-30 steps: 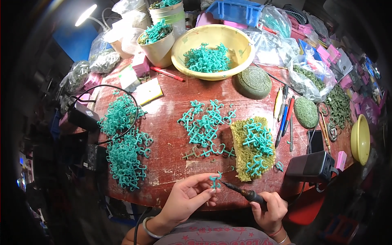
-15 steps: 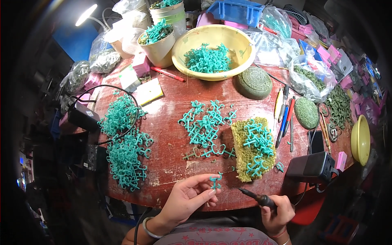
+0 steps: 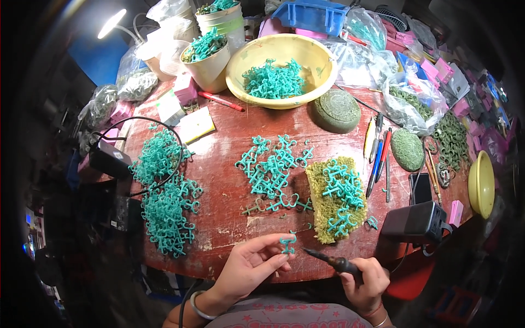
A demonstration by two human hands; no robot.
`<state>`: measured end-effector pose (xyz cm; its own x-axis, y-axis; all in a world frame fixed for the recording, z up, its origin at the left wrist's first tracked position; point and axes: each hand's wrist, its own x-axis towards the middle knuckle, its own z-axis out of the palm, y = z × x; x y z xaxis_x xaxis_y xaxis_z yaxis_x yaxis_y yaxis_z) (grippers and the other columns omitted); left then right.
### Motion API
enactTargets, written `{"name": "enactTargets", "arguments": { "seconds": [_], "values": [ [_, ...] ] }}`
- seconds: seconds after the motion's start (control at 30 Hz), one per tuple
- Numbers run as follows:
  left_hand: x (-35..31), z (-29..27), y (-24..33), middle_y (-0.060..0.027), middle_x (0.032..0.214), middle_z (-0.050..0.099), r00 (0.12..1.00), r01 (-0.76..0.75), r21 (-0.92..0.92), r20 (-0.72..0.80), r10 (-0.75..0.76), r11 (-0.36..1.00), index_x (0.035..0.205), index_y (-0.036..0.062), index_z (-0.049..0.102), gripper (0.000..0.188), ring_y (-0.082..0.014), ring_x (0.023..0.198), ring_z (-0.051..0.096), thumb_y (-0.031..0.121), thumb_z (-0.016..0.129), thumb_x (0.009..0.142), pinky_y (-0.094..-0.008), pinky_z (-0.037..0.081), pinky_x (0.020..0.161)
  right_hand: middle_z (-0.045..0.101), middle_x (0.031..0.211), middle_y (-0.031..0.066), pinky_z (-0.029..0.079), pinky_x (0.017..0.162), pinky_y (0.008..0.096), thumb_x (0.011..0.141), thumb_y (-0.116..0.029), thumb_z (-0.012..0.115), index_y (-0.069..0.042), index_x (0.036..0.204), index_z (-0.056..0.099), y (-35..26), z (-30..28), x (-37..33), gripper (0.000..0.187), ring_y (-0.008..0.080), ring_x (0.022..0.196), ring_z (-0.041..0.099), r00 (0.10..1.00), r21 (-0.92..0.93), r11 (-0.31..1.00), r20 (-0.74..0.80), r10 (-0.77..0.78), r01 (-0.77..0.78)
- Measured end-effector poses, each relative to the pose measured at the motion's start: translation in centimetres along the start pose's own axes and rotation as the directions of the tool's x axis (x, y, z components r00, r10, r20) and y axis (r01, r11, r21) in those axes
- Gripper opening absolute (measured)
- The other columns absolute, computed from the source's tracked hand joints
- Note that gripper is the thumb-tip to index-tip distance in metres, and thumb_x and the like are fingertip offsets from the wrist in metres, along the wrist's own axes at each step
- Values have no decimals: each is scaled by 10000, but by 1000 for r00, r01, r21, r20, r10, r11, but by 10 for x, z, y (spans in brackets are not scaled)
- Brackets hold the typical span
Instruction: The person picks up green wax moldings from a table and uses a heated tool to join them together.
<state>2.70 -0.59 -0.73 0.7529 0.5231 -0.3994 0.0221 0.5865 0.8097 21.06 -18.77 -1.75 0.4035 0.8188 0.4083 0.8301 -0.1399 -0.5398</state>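
Left hand [image 3: 249,266]: thumb and fingers pinch small turquoise wax-like piece [image 3: 287,245], slim stem, curled ends, above worn red tabletop [image 3: 219,232] near edge. Dark pen-shaped tool [image 3: 340,264] points leftward, tip near piece; right hand [image 3: 367,281] fingers wrap grip.

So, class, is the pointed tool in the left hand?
No, the right hand holds the pointed tool; the left hand holds a teal piece.

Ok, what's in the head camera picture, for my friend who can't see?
A person's left hand pinches a turquoise piece while the right hand holds a dark pointed tool near it. Piles of similar pieces lie on a red table.
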Motion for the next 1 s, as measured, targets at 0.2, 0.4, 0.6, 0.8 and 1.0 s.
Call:
{"name": "enactTargets", "arguments": {
  "seconds": [0.2, 0.4, 0.6, 0.8, 1.0],
  "values": [
    [0, 1, 3, -154, 1029, 686, 999, 29, -17, 19, -29, 999, 1361, -49, 533, 428, -150, 871, 663, -61, 601, 938, -287, 573, 770, 583, 690, 69, 436, 485, 348, 806, -213, 815, -39, 919, 642, 2, 10, -1, 269, 242, 552, 574, 999, 19, 999, 31, -31, 30],
    [0, 1, 3, -156, 1027, 688, 999, 34, -16, 18, -33, 999, 1360, -47, 535, 433, -150, 868, 662, -65, 605, 934, -289, 576, 763, 609, 735, 88, 441, 526, 357, 874, -249, 744, -27, 900, 632, 0, 10, -2, 250, 268, 584, 573, 998, 33, 999, 56, 21, -23],
    [1, 2, 3, -152, 1023, 690, 999, 32, -15, 14, -32, 999, 1356, -44, 540, 422, -146, 869, 663, -62, 602, 939, -287, 586, 764, 610, 738, 87, 440, 527, 358, 867, -241, 750, -28, 899, 631, -1, 9, 0, 246, 269, 584, 572, 998, 28, 999, 64, 26, -28],
    [0, 2, 3, -144, 1019, 691, 999, 42, -31, 4, -42, 999, 1356, -46, 539, 420, -142, 862, 667, -61, 602, 941, -286, 594, 767, 599, 722, 89, 437, 515, 358, 857, -245, 760, -30, 896, 627, -1, 9, 0, 255, 270, 578, 569, 997, 19, 1000, 70, 21, -22],
    [0, 2, 5, -130, 997, 678, 999, 37, -17, 18, -37, 999, 1348, -51, 547, 413, -156, 889, 677, -51, 610, 940, -286, 588, 791, 600, 719, 92, 440, 518, 358, 875, -267, 744, -30, 898, 626, 0, 8, -2, 266, 274, 582, 571, 996, -7, 1000, 88, 15, -14]
  ]
}}
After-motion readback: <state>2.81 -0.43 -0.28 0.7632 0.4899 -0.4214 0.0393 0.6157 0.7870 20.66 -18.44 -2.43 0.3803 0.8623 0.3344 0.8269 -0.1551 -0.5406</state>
